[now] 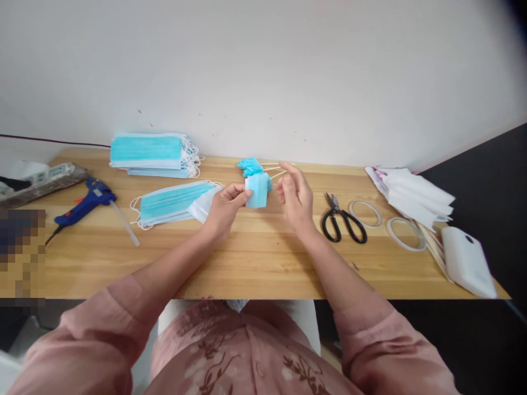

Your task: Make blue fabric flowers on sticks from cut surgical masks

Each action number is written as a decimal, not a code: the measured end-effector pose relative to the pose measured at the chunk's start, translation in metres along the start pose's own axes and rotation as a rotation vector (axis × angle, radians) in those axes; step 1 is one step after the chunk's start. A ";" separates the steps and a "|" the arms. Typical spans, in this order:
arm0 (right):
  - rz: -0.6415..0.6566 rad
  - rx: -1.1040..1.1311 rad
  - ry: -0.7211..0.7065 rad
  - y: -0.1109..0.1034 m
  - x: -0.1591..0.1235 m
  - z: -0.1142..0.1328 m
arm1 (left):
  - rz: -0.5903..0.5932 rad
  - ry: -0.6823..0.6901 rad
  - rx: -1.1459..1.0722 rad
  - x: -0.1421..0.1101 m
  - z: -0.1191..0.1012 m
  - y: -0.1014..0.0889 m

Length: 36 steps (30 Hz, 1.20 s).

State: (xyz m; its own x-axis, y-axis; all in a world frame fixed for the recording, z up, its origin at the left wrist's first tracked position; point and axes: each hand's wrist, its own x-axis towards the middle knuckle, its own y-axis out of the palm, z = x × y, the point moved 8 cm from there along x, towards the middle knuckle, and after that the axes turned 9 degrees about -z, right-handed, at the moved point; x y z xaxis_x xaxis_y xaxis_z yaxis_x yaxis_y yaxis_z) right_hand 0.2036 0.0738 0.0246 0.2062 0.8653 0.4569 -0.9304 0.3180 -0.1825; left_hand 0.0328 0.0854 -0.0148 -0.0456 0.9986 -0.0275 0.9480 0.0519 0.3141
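Note:
My left hand [229, 204] is closed, with thumb and fingers pinching a small folded piece of light blue mask fabric [258, 191]. To the right of the fabric, my right hand [295, 196] is raised with its fingers apart and nothing visible in them. Just behind the hands lies a crinkled blue fabric flower [249, 165] on a pale thin stick, partly hidden by the held piece. Blue face masks [175, 203] lie beside my left hand, and a white sheet [201, 206] is partly covered by that hand.
A stack of masks [146, 151] stands by the wall. At left are a blue glue gun [88, 202] with a glue stick and a power strip [45, 180]. Black-handled scissors [343, 222], tape rolls [406, 234], white sheets [415, 195] and a white case [468, 260] lie at right.

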 end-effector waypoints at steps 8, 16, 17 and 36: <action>0.220 0.218 0.384 0.026 -0.006 -0.026 | 0.024 -0.028 0.007 -0.002 0.002 0.002; 0.153 0.252 0.357 0.022 -0.005 -0.031 | 0.017 -0.047 0.026 -0.002 0.001 0.002; 0.151 0.246 0.353 0.022 -0.004 -0.032 | 0.015 -0.047 0.037 -0.002 0.001 0.002; 0.145 0.180 0.356 0.023 -0.007 -0.034 | -0.057 0.009 0.135 -0.002 -0.009 -0.004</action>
State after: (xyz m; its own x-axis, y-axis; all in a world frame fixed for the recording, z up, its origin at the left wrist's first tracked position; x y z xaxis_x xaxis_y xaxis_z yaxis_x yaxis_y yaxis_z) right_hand 0.1908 0.0885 -0.0122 0.1314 0.9860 0.1027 -0.9890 0.1374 -0.0539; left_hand 0.0260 0.0837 -0.0071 -0.1028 0.9941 -0.0331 0.9776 0.1071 0.1813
